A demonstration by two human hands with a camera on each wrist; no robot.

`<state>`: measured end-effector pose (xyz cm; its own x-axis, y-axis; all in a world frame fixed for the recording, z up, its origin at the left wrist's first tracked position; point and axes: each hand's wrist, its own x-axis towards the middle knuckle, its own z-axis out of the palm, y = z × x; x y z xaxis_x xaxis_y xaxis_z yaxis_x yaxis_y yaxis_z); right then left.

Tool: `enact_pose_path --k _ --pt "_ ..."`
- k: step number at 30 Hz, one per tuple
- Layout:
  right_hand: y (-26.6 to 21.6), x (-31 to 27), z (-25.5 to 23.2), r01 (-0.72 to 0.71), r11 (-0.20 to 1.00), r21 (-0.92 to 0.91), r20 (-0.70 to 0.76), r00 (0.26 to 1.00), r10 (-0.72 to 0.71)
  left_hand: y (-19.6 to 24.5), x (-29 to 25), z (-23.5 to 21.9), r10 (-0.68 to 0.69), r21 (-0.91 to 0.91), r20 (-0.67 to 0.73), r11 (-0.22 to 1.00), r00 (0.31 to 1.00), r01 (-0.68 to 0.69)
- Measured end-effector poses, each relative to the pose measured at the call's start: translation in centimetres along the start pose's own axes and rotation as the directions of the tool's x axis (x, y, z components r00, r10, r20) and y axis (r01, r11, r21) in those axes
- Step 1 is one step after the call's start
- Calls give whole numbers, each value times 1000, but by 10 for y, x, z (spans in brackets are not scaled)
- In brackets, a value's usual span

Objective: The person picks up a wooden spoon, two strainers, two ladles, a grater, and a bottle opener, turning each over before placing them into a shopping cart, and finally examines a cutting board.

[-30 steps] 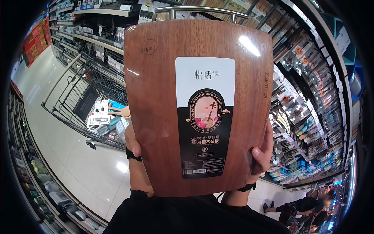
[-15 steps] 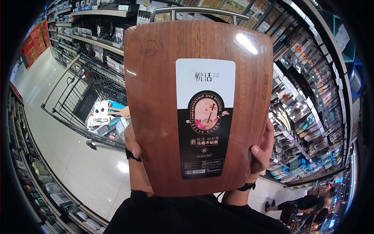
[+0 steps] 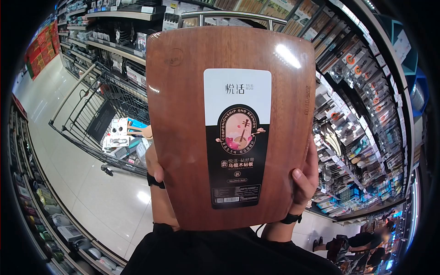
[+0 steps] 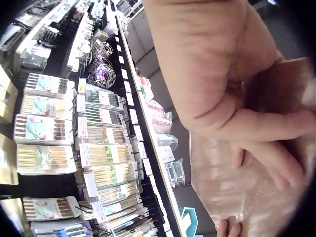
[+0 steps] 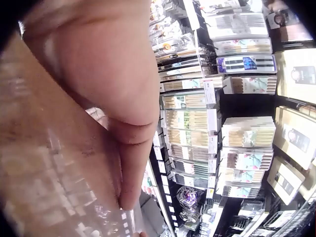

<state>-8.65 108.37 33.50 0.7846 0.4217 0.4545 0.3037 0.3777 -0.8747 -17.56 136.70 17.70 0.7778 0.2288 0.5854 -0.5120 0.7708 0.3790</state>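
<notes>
A dark reddish-brown wooden cutting board (image 3: 178,137) in clear wrap stands tilted before my chest, its face toward me. A white and black paper label (image 3: 236,96) runs down its middle. My left hand (image 3: 155,166) grips the lower left edge, thumb at the side. In the left wrist view the fingers of this hand (image 4: 222,84) spread over the wrapped back of the board (image 4: 212,168). The lower right edge is held by my right hand (image 3: 306,181), its thumb on the front face. The right wrist view shows that hand (image 5: 108,84) along the glossy wrapped board (image 5: 54,148).
A wire shopping cart (image 3: 87,112) stands on the left, holding packaged goods (image 3: 117,133) and a wooden utensil (image 3: 145,132). Shelves of kitchen tools (image 3: 348,128) line the right. Chopstick packs (image 4: 42,128) hang on a rack. A person (image 3: 362,240) is at lower right.
The board's right side has shifted slightly left, the label and my right hand with it. Both hands keep their hold. The person at lower right has moved a little.
</notes>
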Motion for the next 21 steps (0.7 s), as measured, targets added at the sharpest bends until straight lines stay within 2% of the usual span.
enact_pose_path --k 4,7,12,21 --pt "-1 0 0 -21 999 -35 52 998 23 -1 -1 -1 1 12 -19 1000 1000 0" --pt "5 4 1 29 998 52 65 997 -33 -1 -3 -1 2 21 -35 1000 999 -1" --pt "9 7 -3 58 997 -48 60 997 -55 -1 -6 0 11 36 -65 999 998 -9" --pt "11 11 -4 79 992 -96 42 996 -75 -4 -6 0 1 63 -105 998 994 6"
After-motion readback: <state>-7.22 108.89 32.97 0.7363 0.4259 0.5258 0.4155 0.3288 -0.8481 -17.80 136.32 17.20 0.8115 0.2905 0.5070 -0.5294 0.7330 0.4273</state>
